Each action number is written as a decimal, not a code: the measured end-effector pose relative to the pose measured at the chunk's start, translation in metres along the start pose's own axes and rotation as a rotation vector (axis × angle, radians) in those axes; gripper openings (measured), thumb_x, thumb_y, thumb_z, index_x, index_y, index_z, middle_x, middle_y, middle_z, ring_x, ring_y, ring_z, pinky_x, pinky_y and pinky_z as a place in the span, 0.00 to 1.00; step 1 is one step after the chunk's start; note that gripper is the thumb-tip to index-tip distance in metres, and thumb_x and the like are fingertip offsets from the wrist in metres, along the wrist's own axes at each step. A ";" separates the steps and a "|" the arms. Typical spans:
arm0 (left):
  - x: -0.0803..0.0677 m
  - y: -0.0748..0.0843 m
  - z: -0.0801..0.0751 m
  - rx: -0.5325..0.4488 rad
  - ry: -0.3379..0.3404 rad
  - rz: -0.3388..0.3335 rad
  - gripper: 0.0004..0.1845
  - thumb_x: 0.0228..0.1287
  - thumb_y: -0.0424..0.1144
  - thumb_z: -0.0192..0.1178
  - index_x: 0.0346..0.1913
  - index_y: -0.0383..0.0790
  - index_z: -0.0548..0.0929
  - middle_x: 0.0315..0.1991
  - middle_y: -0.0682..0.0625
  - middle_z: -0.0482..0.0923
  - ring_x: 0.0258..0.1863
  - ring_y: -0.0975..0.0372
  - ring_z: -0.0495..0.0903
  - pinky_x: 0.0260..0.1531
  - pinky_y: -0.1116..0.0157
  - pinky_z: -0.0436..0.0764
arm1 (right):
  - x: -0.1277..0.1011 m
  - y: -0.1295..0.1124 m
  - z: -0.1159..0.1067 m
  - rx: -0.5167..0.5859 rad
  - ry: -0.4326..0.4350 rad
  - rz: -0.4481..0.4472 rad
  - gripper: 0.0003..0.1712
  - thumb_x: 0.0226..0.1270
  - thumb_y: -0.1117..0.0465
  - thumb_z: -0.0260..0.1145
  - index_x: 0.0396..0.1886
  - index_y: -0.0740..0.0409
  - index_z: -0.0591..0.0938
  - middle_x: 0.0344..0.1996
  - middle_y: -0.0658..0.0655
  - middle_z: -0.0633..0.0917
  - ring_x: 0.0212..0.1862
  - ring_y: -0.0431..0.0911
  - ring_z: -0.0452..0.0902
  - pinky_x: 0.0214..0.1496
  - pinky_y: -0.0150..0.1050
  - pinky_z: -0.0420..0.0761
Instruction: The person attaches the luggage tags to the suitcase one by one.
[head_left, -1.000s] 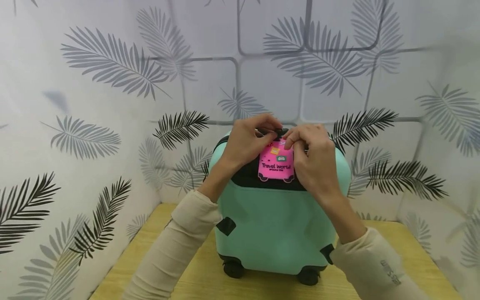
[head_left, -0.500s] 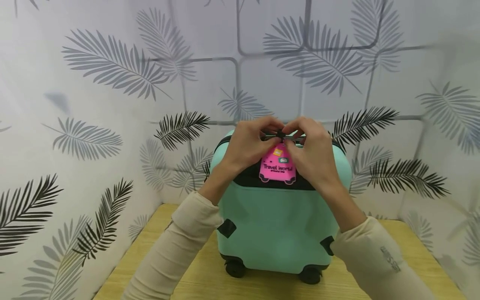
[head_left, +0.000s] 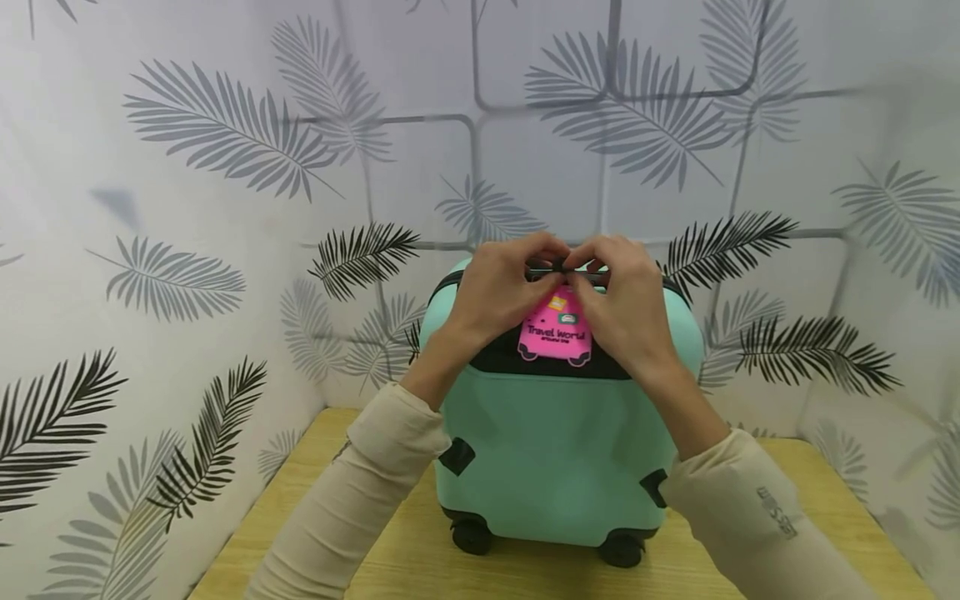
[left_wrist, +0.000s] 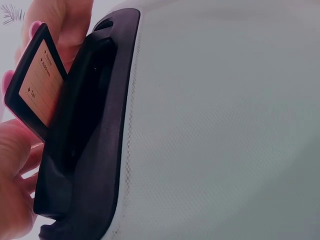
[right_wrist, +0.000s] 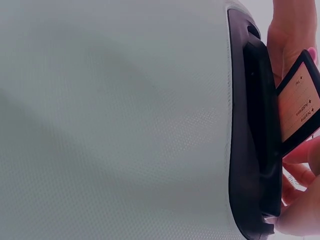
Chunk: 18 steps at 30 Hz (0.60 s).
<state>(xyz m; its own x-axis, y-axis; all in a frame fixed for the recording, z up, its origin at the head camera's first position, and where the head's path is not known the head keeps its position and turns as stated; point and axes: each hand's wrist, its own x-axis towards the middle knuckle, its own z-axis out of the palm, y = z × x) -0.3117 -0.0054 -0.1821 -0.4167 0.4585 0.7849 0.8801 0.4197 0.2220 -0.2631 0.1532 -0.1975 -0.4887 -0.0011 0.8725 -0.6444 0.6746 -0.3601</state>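
Observation:
A mint-green suitcase stands upright on its wheels, its black carry handle at the top. From the handle hangs a pink luggage tag reading "Travel World". Its back, with Name, Address and Tel lines, shows as a card in the left wrist view. My left hand and right hand meet over the handle, thumbs and fingers pinching the tag's dark strap from both sides. Fingertips hide most of that strap, so its fastening cannot be made out.
Under the suitcase is a wood-grain table. Pale walls with a feather pattern rise close behind and on both sides. Black wheels touch the tabletop.
My right hand has shifted up and left from the tag's right side to its strap, meeting the left hand. Over the last half second, the fingertips have closed in around the dark strap.

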 end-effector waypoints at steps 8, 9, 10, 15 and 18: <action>0.001 0.001 -0.001 0.055 -0.014 -0.023 0.05 0.60 0.39 0.68 0.38 0.47 0.84 0.38 0.55 0.87 0.40 0.65 0.86 0.36 0.67 0.79 | -0.002 -0.004 0.000 -0.001 0.016 0.003 0.04 0.60 0.72 0.66 0.35 0.62 0.84 0.36 0.58 0.86 0.44 0.53 0.75 0.42 0.44 0.80; 0.002 0.000 -0.002 0.046 -0.014 -0.029 0.05 0.60 0.38 0.68 0.38 0.46 0.85 0.38 0.55 0.87 0.41 0.65 0.86 0.36 0.67 0.80 | -0.003 -0.005 -0.001 -0.001 0.021 0.005 0.04 0.61 0.71 0.65 0.35 0.62 0.84 0.35 0.58 0.86 0.43 0.53 0.75 0.41 0.44 0.81; 0.002 0.000 -0.002 0.035 -0.015 -0.037 0.05 0.59 0.38 0.69 0.38 0.46 0.85 0.38 0.55 0.87 0.41 0.64 0.86 0.37 0.67 0.80 | -0.003 -0.007 -0.001 0.001 0.028 0.007 0.05 0.61 0.71 0.65 0.35 0.62 0.84 0.35 0.58 0.86 0.43 0.52 0.75 0.41 0.44 0.81; 0.002 -0.002 -0.003 -0.019 -0.004 -0.036 0.07 0.58 0.35 0.69 0.39 0.42 0.85 0.38 0.53 0.87 0.41 0.63 0.86 0.40 0.68 0.81 | -0.004 -0.011 -0.004 0.006 0.050 -0.001 0.05 0.62 0.71 0.65 0.36 0.61 0.84 0.34 0.57 0.85 0.42 0.50 0.76 0.40 0.42 0.80; 0.001 -0.001 -0.002 -0.019 -0.002 -0.020 0.07 0.59 0.36 0.69 0.40 0.43 0.85 0.38 0.54 0.87 0.42 0.65 0.86 0.39 0.69 0.80 | -0.004 -0.010 -0.006 0.033 0.047 0.010 0.08 0.60 0.72 0.66 0.38 0.60 0.84 0.34 0.56 0.86 0.42 0.49 0.77 0.41 0.42 0.80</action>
<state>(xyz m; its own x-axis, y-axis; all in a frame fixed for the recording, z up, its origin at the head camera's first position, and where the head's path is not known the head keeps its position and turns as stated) -0.3125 -0.0074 -0.1802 -0.4348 0.4521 0.7788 0.8756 0.4142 0.2483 -0.2511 0.1506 -0.1952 -0.4678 0.0409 0.8829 -0.6586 0.6500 -0.3791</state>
